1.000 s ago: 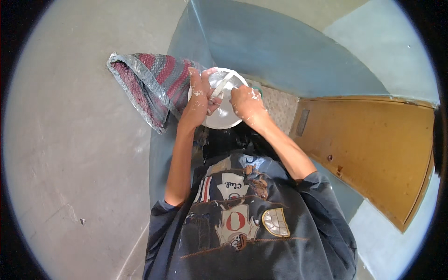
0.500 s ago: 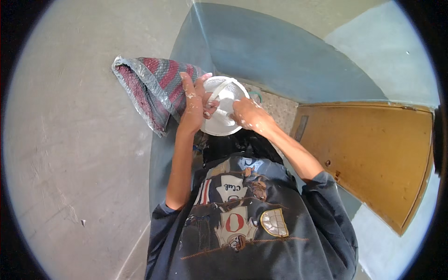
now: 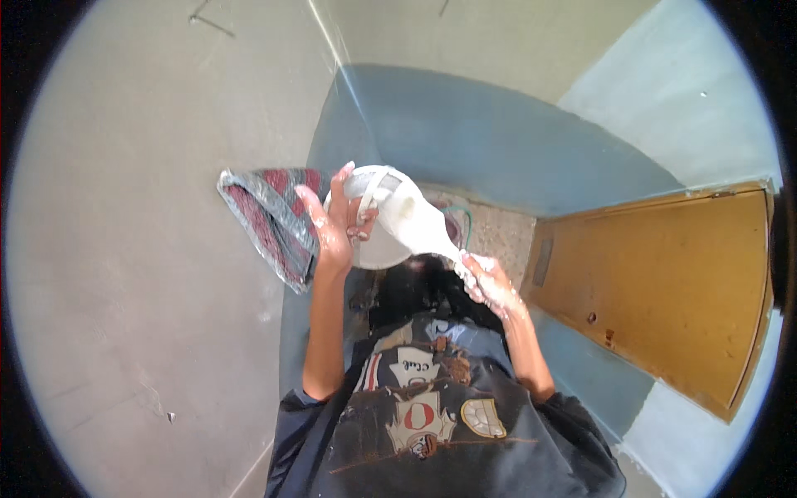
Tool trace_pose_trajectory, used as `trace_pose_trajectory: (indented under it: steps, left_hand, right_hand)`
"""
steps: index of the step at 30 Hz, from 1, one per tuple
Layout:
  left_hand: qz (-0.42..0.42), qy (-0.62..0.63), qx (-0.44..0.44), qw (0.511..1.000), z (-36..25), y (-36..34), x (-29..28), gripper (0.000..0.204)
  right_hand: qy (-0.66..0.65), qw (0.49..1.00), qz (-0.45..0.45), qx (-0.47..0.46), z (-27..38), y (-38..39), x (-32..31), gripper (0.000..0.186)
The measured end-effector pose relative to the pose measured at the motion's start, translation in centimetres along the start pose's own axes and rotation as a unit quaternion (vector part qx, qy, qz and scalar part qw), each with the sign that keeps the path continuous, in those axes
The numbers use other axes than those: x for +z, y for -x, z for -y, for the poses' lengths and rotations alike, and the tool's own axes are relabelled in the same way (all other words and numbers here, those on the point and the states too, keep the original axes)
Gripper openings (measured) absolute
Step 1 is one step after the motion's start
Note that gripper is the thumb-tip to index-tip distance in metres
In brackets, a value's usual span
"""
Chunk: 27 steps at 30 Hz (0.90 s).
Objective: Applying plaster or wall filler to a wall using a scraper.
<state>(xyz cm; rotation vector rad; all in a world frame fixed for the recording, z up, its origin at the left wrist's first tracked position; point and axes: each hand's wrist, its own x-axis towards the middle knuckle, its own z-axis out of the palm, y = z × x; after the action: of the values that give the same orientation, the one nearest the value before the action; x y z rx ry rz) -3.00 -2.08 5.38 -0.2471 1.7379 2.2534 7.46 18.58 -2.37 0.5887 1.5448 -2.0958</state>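
White tool (image 3: pixel 422 226) diagonal in right grip (image 3: pixel 488 284), broad end upper left

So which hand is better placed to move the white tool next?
Probably the right hand: it grips the narrow end of the white tool, whose broad end is over the white bucket. The left hand is at the bucket's left side, away from that narrow end.

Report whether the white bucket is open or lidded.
Open: no lid covers the white bucket, and its pale inside shows beside the white tool in the right hand.
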Motion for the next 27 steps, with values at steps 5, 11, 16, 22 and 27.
trace_pose_trajectory:
  steps: [5,11,16,22,27]
  left_hand:
    - [-0.069,0.069,-0.014,0.995,1.1,-0.9,0.0,0.092]
    - [-0.074,0.217,-0.055,0.972,4.7,-0.4,-2.9,0.084]
    - [-0.062,0.201,-0.085,0.974,7.2,-1.1,-3.5,0.089]
    - [-0.074,0.155,-0.102,0.98,8.7,-0.6,-6.1,0.091]
    - [-0.085,0.149,-0.139,0.975,10.0,-0.3,-7.3,0.093]
  right_hand:
    - [-0.129,0.988,-0.087,-0.009,0.9,0.8,-1.1,0.027]
    - [-0.113,0.953,-0.156,-0.236,12.8,1.7,-3.7,0.029]
    - [-0.111,0.846,-0.202,-0.481,27.6,3.6,-5.1,0.028]
    - [-0.126,0.771,-0.164,-0.603,40.5,7.2,-4.3,0.027]
    - [-0.101,0.731,-0.122,-0.664,47.1,8.9,-3.7,0.026]
